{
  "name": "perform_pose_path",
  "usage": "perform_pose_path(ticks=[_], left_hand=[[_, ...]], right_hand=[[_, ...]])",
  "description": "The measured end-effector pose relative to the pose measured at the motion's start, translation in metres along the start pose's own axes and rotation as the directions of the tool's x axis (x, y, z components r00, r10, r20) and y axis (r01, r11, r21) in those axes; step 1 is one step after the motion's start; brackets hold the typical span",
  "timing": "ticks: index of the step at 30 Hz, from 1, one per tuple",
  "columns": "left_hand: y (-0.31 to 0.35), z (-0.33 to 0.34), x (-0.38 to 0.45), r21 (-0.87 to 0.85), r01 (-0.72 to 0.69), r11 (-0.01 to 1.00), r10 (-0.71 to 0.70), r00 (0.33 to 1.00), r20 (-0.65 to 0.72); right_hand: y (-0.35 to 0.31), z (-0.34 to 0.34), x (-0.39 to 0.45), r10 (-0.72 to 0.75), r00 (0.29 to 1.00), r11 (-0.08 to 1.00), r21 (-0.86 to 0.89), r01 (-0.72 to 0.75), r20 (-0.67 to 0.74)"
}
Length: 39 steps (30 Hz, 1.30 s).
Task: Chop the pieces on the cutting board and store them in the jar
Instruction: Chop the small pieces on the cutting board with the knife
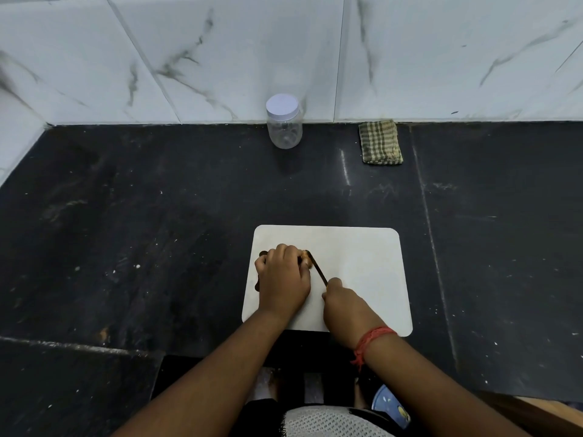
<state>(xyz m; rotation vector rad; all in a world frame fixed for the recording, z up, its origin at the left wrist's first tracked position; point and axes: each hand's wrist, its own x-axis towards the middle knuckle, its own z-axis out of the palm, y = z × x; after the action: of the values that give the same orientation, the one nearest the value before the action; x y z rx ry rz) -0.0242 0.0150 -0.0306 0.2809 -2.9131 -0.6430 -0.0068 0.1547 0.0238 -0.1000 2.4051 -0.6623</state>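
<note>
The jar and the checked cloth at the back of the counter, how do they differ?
The jar is clear, see-through plastic with a white lid, while the checked cloth is opaque, woven in green and cream. The jar stands upright and rounded; the cloth lies folded flat in a rectangle. The jar is to the left, the cloth to the right. Both sit on the black counter close to the marble wall, away from the cutting board and both hands.

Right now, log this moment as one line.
step: chopping | left hand: holding pieces on board | right hand: gripping knife | jar: lidded
</note>
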Motion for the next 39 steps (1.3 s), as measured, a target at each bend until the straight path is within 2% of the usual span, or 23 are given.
perform_pose_path(ticks=[11, 17, 19, 23, 25, 27, 29, 31, 34, 39], left_hand=[[0.002, -0.003, -0.002, -0.01, 0.004, 1.0, -0.003, 1.0, 0.011], [0.002, -0.003, -0.003, -0.023, 0.004, 1.0, -0.003, 1.0, 0.014], [0.003, -0.004, -0.004, -0.037, 0.015, 0.999, -0.015, 1.0, 0.011], [0.004, -0.005, -0.003, -0.087, 0.065, 0.994, -0.063, 0.998, 0.026], [0.002, -0.007, -0.002, -0.111, 0.094, 0.989, -0.092, 0.995, 0.028], [0.001, -0.009, -0.001, -0.133, 0.119, 0.984, -0.117, 0.993, 0.016], [0.002, -0.011, -0.001, -0.102, 0.081, 0.991, -0.082, 0.997, -0.008], [0.005, -0.014, -0.002, 0.002, -0.046, 0.999, 0.046, 0.998, -0.037], [0.01, -0.015, -0.001, 0.136, -0.189, 0.973, 0.189, 0.982, 0.008], [0.023, -0.012, 0.005, 0.225, -0.109, 0.968, 0.095, 0.993, 0.071]], right_hand=[[0.005, -0.002, -0.011, -0.002, 1.0, 0.998, -0.07, 0.003, 0.021], [0.023, 0.0, -0.022, -0.072, 0.997, 0.977, -0.204, 0.068, -0.015], [0.028, -0.001, -0.023, -0.113, 0.994, 0.975, -0.191, 0.112, 0.006], [0.032, -0.014, -0.022, -0.154, 0.987, 0.98, 0.119, 0.157, -0.036], [0.031, -0.021, -0.023, -0.071, 0.997, 0.946, 0.316, 0.073, -0.018], [0.031, -0.023, -0.024, 0.012, 0.995, 0.834, 0.547, -0.068, 0.104], [0.029, -0.026, -0.027, 0.044, 0.977, 0.708, 0.683, -0.178, 0.208], [0.027, -0.029, -0.028, 0.043, 0.972, 0.634, 0.745, -0.206, 0.233], [0.026, -0.031, -0.027, 0.044, 0.977, 0.549, 0.812, -0.199, 0.209], [0.027, -0.044, -0.026, 0.054, 0.986, 0.51, 0.845, -0.164, 0.159]])
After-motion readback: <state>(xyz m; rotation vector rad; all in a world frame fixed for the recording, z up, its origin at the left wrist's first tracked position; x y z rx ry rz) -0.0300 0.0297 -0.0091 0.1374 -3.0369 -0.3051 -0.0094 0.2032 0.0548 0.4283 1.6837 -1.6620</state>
